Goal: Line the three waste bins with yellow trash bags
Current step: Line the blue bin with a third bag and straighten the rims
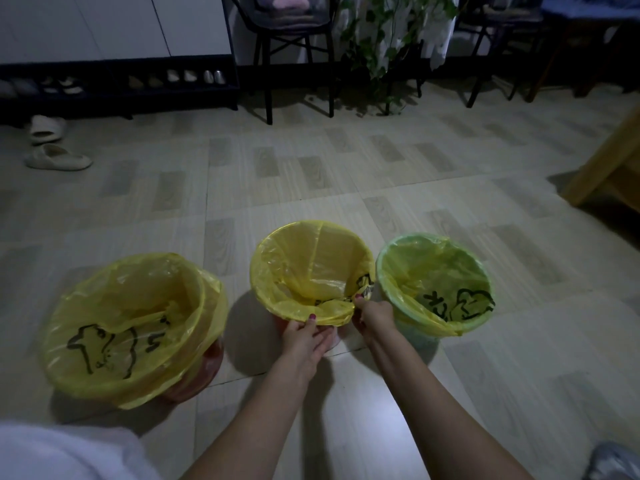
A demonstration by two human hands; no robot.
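Tiled floor (311,174); hands pinch middle bag's rim (332,315).

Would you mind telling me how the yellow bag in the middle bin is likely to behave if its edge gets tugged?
The yellow bag looks thin and floppy; it creases and bunches where the right hand pinches it. It probably weighs almost nothing. Its glossy film may slip from a loose grip. The left hand holds the folded edge at the middle bin, perhaps steadying it; an empty bin might shift.

You face a dim room: pale tiled floor (311,161), dark shoe rack (117,84), black chairs (294,46), trailing ivy (377,36), wooden furniture (609,161) at right.
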